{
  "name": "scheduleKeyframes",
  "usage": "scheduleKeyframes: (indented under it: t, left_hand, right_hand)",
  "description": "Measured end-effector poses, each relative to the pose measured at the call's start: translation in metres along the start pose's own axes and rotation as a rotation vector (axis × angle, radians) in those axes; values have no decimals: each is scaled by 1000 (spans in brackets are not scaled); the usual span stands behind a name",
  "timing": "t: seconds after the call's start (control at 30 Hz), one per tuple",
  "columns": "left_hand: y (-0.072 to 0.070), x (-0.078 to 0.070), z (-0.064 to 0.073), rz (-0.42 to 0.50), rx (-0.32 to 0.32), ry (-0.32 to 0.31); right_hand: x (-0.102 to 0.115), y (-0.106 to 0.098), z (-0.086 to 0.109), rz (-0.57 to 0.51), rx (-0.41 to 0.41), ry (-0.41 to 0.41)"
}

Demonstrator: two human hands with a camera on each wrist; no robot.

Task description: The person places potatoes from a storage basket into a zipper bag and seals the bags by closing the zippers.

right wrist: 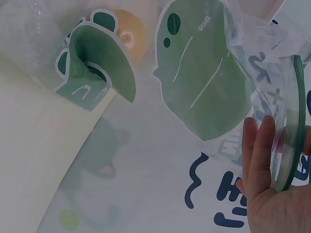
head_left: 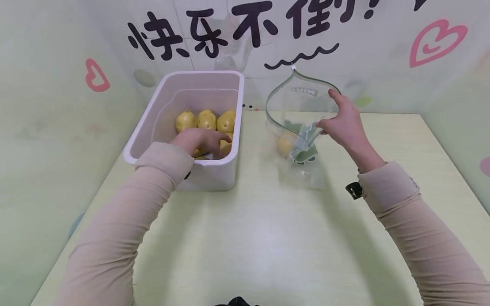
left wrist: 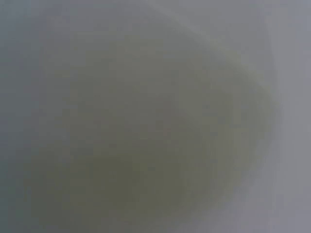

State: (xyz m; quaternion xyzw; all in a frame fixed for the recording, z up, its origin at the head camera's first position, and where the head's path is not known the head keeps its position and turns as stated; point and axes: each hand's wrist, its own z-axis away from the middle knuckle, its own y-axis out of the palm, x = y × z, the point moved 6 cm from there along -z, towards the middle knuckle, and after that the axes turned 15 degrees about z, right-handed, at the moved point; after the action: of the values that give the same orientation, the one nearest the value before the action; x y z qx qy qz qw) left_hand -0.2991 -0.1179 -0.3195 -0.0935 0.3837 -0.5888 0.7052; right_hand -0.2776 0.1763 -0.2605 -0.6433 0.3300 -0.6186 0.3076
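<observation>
My left hand (head_left: 204,141) reaches into a white plastic bin (head_left: 212,174), over several yellow potatoes (head_left: 207,120). Its thumb and fingers lie about a potato by the bin's right wall; whether they grip it is hidden. The left wrist view is only a blur. To the right, my right hand (head_left: 346,121) holds the rim of a clear zip bag (head_left: 310,174) with green prints, its mouth spread wide. The bag's green zip strip (right wrist: 295,121) runs past the fingers in the right wrist view. One yellow potato (head_left: 285,144) lies inside the bag.
Bin and bag stand side by side on a pale wooden table (head_left: 264,238). Behind them hangs a white printed sheet (head_left: 229,51) with black characters and pink hearts. A small black object (head_left: 239,301) shows at the bottom edge.
</observation>
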Motion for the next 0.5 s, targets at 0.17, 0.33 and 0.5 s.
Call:
scheduleKeyframes:
  t: [0.17,0.33,0.5]
  left_hand:
    - [6,4,-2,2,38,-28]
    - [7,9,-1,18,41,-101]
    - [10,7,-2,-14,92,-106]
  right_hand:
    - [-1,1,1,-4,5,7]
    - [-3,2,1,-10,4,9]
    - [-4,2,-1,-15,4,1]
